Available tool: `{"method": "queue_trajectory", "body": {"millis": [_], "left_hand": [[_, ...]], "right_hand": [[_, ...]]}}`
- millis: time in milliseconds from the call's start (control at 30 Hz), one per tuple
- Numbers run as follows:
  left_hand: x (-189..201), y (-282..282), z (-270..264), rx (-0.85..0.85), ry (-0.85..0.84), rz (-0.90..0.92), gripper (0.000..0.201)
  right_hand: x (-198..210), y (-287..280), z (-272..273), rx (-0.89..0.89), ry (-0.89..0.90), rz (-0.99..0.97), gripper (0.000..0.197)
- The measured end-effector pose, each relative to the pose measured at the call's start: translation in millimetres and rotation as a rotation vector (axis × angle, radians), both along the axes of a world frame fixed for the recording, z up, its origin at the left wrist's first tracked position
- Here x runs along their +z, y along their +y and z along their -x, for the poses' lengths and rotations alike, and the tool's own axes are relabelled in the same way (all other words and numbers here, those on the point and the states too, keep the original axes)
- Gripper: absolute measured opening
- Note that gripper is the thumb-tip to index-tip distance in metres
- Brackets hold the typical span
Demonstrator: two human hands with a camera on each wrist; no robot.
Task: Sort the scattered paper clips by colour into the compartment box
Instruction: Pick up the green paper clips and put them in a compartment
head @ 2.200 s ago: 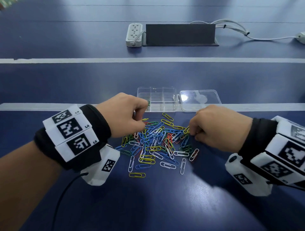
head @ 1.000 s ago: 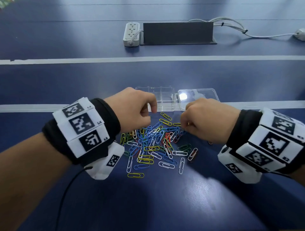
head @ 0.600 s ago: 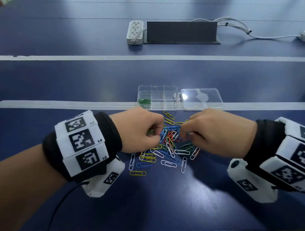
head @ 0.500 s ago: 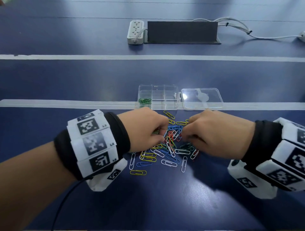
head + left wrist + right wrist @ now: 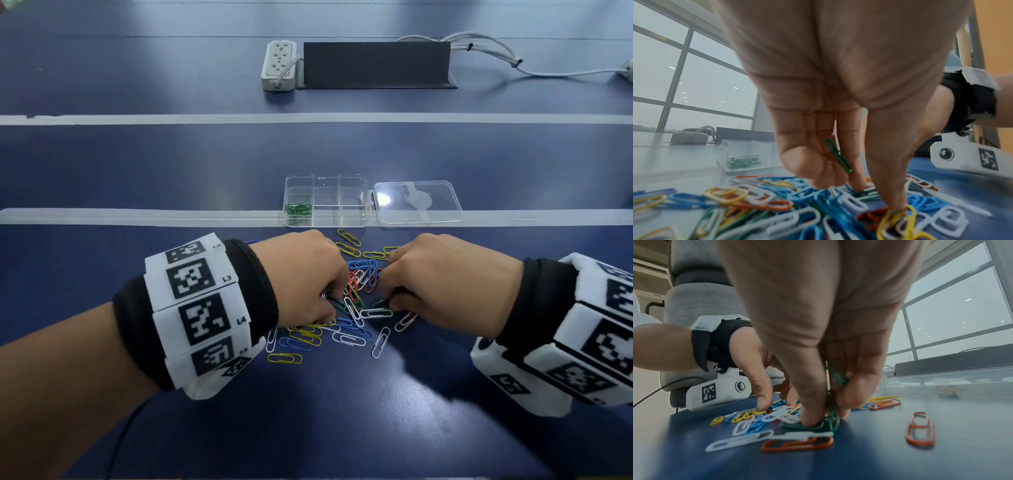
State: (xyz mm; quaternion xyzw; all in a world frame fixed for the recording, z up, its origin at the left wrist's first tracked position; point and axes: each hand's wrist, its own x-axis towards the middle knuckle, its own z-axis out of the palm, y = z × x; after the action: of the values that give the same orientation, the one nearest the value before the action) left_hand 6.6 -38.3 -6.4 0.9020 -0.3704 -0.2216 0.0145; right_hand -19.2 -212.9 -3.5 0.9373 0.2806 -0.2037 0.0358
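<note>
A heap of blue, yellow, white, red and green paper clips [image 5: 346,308] lies on the blue table. Behind it stands the clear compartment box [image 5: 325,181], with green clips [image 5: 299,209] in its near-left cell. My left hand [image 5: 301,277] is down in the heap's left side; a green clip [image 5: 838,155] is tucked under its curled fingers while the thumb and forefinger reach into the pile. My right hand [image 5: 442,277] is at the heap's right side, holding several green clips [image 5: 835,371] in its curled fingers and pinching another green clip [image 5: 809,426] on the table.
The box's clear lid [image 5: 416,204] lies open flat to the right of the box. A white power strip [image 5: 279,65], a dark panel [image 5: 375,65] and white cables [image 5: 493,51] sit at the table's far side. A loose orange clip [image 5: 919,430] lies right of the right hand.
Both hands came back from the box to the heap and lowered into it. Green clips now show in the near-left cell. The left hand has shifted right, deeper into the pile.
</note>
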Motion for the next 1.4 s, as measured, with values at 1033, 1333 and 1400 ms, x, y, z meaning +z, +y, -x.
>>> {"method": "queue_trajectory", "body": {"millis": [1033,1333,1400], "left_hand": [[14,23,-72,0.395,-0.231,0.168,0.024],[14,13,-69,0.386,-0.22,0.237,0.042],[14,16,-68,0.43,-0.175,0.295,0.05]], "right_hand": [[30,11,-23,-0.231,-0.025,-0.224,0.03],[35,47,-65,-0.395,-0.092,-0.403,0.028],[33,58,-74,-0.451,-0.055,-0.433,0.025]]}}
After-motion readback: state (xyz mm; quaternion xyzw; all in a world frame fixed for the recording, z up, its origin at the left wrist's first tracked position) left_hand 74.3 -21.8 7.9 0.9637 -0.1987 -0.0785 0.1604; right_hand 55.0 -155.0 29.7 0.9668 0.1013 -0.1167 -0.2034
